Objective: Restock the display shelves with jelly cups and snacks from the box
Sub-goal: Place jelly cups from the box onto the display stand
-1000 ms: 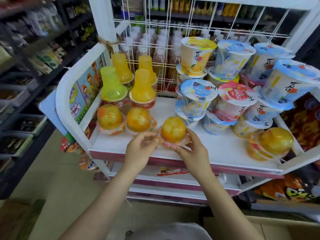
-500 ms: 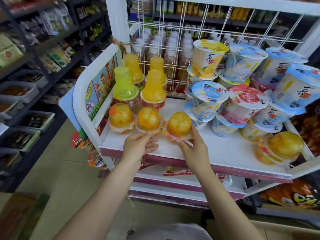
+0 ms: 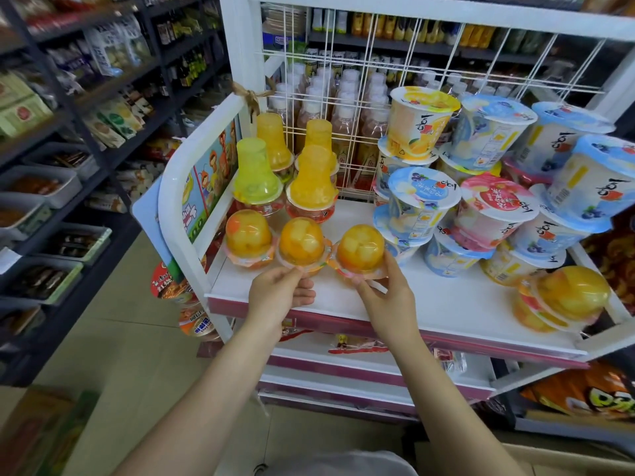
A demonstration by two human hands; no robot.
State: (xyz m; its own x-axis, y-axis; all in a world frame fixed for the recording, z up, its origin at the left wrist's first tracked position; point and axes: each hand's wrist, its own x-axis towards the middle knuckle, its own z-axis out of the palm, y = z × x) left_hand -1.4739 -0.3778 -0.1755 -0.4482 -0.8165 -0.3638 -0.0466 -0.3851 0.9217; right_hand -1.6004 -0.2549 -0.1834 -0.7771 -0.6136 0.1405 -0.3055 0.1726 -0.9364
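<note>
Three orange domed jelly cups stand in a row at the front left of the white display shelf. My right hand pinches the rim of the right cup between thumb and fingers. My left hand pinches the front rim of the middle cup. The left cup stands free beside them. Behind the row stand tall yellow and orange jelly cups. Lying on their sides at the shelf's front right corner are two more domed cups.
Stacked blue, pink and yellow tubs fill the right half of the shelf before a white wire grid. Lower shelves hold snack packets. Dark store racks line the aisle on the left. A cardboard box edge shows bottom right.
The right cup has slid back and left into line with the other two. My left hand has shifted from the right cup to the middle cup's rim.
</note>
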